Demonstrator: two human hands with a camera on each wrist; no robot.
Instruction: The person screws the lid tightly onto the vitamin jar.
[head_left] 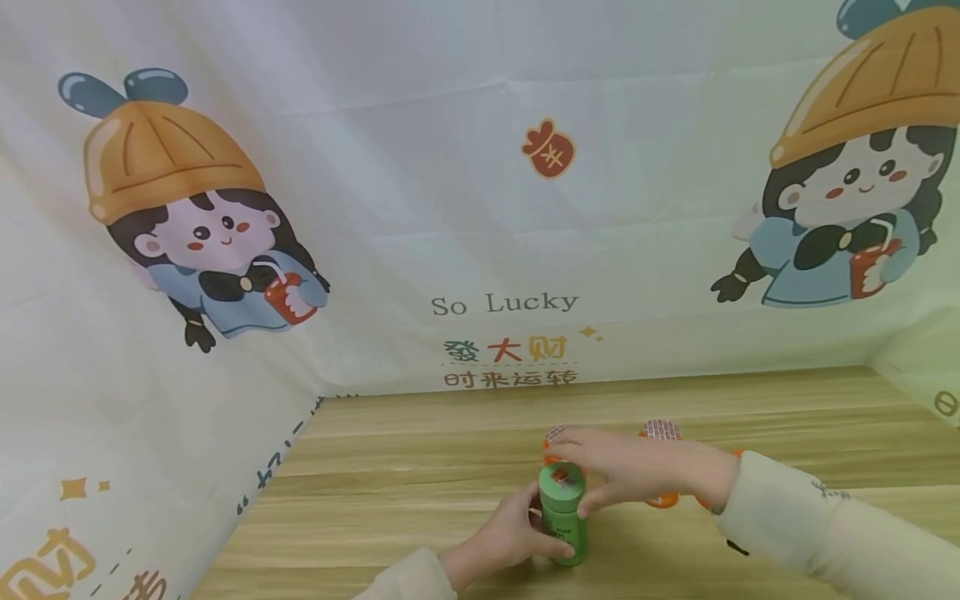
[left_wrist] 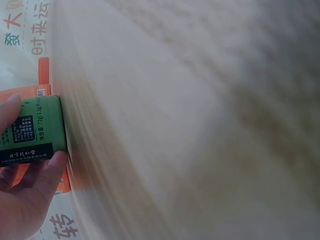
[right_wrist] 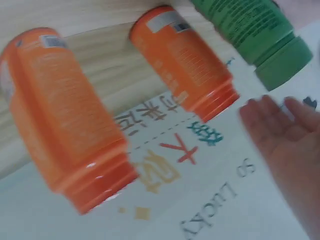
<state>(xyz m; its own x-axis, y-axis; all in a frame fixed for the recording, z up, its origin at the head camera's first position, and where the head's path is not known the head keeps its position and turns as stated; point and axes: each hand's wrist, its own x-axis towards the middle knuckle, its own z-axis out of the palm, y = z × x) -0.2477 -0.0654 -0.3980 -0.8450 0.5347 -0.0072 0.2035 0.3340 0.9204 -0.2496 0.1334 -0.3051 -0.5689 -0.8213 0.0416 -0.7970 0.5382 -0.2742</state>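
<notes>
A green bottle (head_left: pixel 564 529) with a ribbed green lid (head_left: pixel 561 487) stands upright on the wooden tabletop. My left hand (head_left: pixel 513 529) grips it low down, thumb across the front and fingers round the far side. In the left wrist view its printed label (left_wrist: pixel 31 127) faces the camera. Over the lid hovers my right hand (head_left: pixel 645 467), fingers stretched out and thumb close to the lid's right side. The right wrist view shows those fingers (right_wrist: pixel 272 117) relaxed and apart from the lid (right_wrist: pixel 284 62).
Behind the green bottle stands an orange bottle (right_wrist: pixel 182 60). Another orange bottle (right_wrist: pixel 67 110) is farther right, its patterned round top (head_left: pixel 662 430) visible past my right hand. More orange shows beside the right sleeve (head_left: pixel 795 517). A printed cloth (head_left: pixel 390 208) hangs behind the table.
</notes>
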